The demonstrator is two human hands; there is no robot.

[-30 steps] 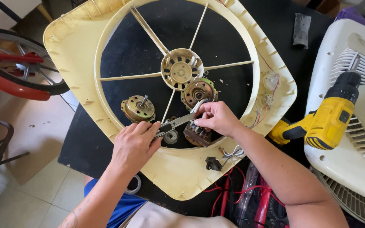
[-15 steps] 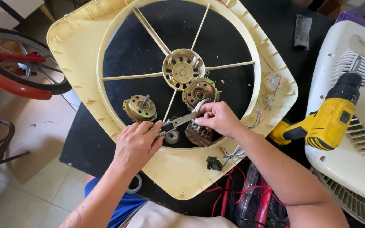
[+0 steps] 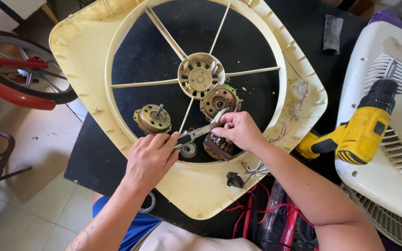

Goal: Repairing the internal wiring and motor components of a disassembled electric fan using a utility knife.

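Right inside the ring of the cream fan frame (image 3: 94, 65), near its lower edge, a metal tool (image 3: 200, 131) spans both hands. Left hand (image 3: 150, 158) pinches its handle end; right hand (image 3: 239, 131) grasps the tip end, just over a dark wound coil (image 3: 217, 148). Two small motor parts (image 3: 153, 118) lie within the ring. Beyond the frame's right side rests a yellow drill (image 3: 357, 135).

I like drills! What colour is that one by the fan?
The drill is yellow with a black top, seen in the head view.
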